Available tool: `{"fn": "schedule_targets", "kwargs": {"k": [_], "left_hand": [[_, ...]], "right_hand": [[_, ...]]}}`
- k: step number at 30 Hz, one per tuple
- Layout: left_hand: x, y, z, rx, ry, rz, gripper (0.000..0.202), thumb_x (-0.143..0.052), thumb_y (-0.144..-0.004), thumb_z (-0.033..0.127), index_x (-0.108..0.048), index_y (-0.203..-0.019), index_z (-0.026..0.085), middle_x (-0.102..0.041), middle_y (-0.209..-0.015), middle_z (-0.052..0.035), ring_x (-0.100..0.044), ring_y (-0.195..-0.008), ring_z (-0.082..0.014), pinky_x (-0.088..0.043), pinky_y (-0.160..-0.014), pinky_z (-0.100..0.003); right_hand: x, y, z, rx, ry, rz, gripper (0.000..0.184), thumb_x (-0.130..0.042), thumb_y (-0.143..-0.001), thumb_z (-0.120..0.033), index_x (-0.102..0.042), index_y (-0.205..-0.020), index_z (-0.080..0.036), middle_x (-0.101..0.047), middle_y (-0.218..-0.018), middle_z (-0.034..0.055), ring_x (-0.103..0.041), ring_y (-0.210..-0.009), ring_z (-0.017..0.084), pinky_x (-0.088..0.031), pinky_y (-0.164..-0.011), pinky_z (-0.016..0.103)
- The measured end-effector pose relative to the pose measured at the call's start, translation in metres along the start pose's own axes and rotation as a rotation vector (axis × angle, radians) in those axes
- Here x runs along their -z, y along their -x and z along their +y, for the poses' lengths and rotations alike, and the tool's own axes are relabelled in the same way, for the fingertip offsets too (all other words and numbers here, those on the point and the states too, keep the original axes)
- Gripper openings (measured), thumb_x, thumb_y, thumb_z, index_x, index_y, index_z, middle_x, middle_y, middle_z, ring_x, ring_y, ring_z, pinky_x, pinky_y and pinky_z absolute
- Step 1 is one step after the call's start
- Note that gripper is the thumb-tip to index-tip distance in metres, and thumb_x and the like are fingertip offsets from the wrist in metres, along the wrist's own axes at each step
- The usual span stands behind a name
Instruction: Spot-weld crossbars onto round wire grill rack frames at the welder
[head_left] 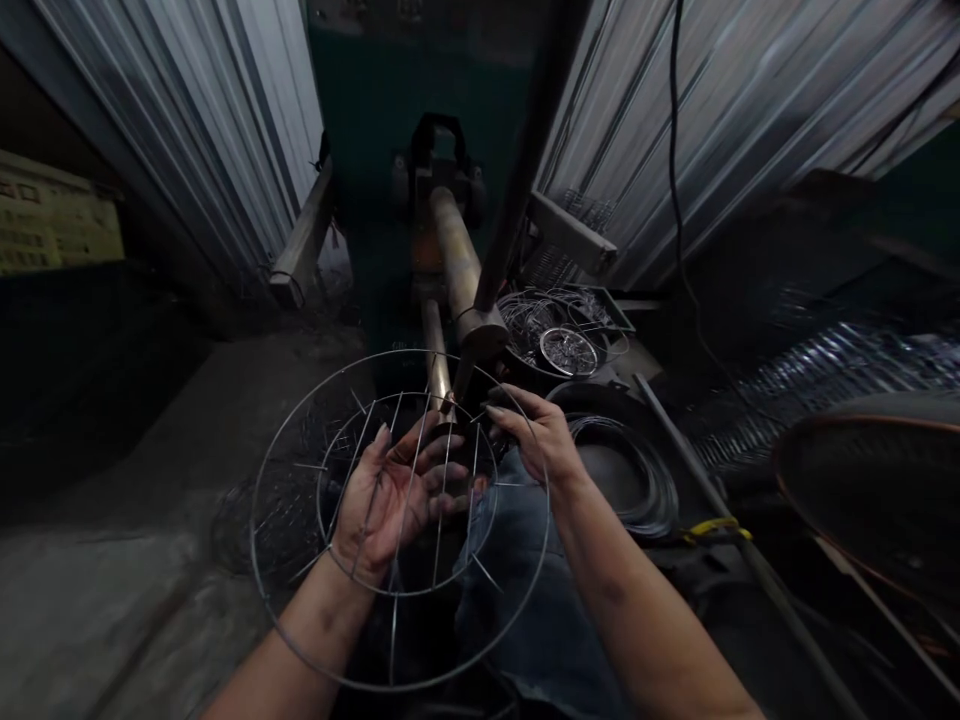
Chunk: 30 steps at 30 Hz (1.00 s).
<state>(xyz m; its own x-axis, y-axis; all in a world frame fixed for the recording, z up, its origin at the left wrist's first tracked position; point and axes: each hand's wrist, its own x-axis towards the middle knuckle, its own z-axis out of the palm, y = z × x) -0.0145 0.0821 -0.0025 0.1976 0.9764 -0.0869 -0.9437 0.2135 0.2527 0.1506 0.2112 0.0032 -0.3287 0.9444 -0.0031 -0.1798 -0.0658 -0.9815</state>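
Observation:
A round wire rack (420,594), made of two rings with parallel bars and short spokes, lies over my hands. My left hand (394,495) is beneath it, palm up with the fingers spread, seen through the bars. My right hand (536,430) is at the rack's far right side, thumb and fingers closed around a short spoke near the outer ring. The far part of the inner ring is at the tip of a lower brass rod (437,350). Above that rod, a thicker brass cylinder (459,255) slopes down from the machine.
Right of the rods stands a container of wire pieces with a round wire basket (568,352). Nearer lies a coil of wire (630,470). A long metal bar (682,440) runs along the right, with a yellow tie (712,528). A yellow crate (60,215) is at far left.

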Motion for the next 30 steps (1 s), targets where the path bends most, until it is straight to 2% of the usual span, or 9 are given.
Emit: {"fn": "schedule_targets", "kwargs": {"k": [5,7,11,14,20,30], "left_hand": [[-0.001,0.0,0.005,-0.011,-0.062,0.044,0.048,-0.029,-0.097,0.043,-0.053,-0.129,0.016,-0.058,-0.124,-0.0186,-0.064,-0.097,-0.031,-0.054,-0.071,-0.041],[-0.003,0.0,0.008,-0.015,-0.084,0.068,0.048,-0.029,-0.097,0.042,-0.052,-0.13,0.017,-0.058,-0.124,-0.0185,-0.064,-0.096,-0.031,-0.054,-0.069,-0.041],[-0.004,-0.001,0.013,-0.015,-0.099,0.098,0.048,-0.029,-0.097,0.041,-0.047,-0.135,0.018,-0.057,-0.125,-0.0193,-0.064,-0.094,-0.0313,-0.054,-0.067,-0.041],[-0.006,-0.002,0.017,-0.021,-0.097,0.124,0.049,-0.029,-0.097,0.042,-0.044,-0.137,0.018,-0.056,-0.126,-0.0194,-0.064,-0.092,-0.031,-0.054,-0.066,-0.041],[-0.009,-0.003,0.024,-0.037,-0.093,0.148,0.05,-0.03,-0.096,0.042,-0.047,-0.135,0.016,-0.058,-0.122,-0.0185,-0.064,-0.09,-0.0306,-0.053,-0.064,-0.039],[-0.006,-0.006,0.026,-0.044,-0.081,0.155,0.049,-0.028,-0.097,0.043,-0.051,-0.13,0.016,-0.057,-0.124,-0.0187,-0.064,-0.089,-0.0302,-0.052,-0.064,-0.039]], "right_hand": [[-0.019,-0.002,0.006,0.099,0.076,0.044,0.022,-0.075,-0.066,-0.036,-0.071,-0.078,-0.018,-0.056,-0.056,-0.0026,-0.046,-0.046,0.009,-0.038,-0.045,0.022],[-0.022,-0.001,0.005,0.139,0.128,0.096,0.019,-0.073,-0.067,-0.035,-0.07,-0.077,-0.019,-0.058,-0.059,-0.0025,-0.047,-0.047,0.01,-0.04,-0.046,0.022],[-0.026,-0.003,0.004,0.221,0.177,0.163,0.016,-0.07,-0.065,-0.032,-0.07,-0.075,-0.02,-0.066,-0.075,0.0,-0.059,-0.07,0.016,-0.049,-0.067,0.028],[-0.028,-0.009,0.003,0.267,0.191,0.131,0.013,-0.068,-0.066,-0.029,-0.07,-0.075,-0.021,-0.067,-0.076,-0.0006,-0.061,-0.076,0.018,-0.05,-0.076,0.03],[-0.033,-0.021,0.003,0.337,0.134,0.064,0.009,-0.069,-0.065,-0.024,-0.071,-0.073,-0.02,-0.066,-0.073,-0.0015,-0.06,-0.073,0.016,-0.048,-0.073,0.029],[-0.034,-0.032,0.009,0.313,0.11,0.029,0.014,-0.072,-0.064,-0.031,-0.07,-0.073,-0.021,-0.067,-0.076,-0.0012,-0.06,-0.076,0.017,-0.049,-0.077,0.031]]}}
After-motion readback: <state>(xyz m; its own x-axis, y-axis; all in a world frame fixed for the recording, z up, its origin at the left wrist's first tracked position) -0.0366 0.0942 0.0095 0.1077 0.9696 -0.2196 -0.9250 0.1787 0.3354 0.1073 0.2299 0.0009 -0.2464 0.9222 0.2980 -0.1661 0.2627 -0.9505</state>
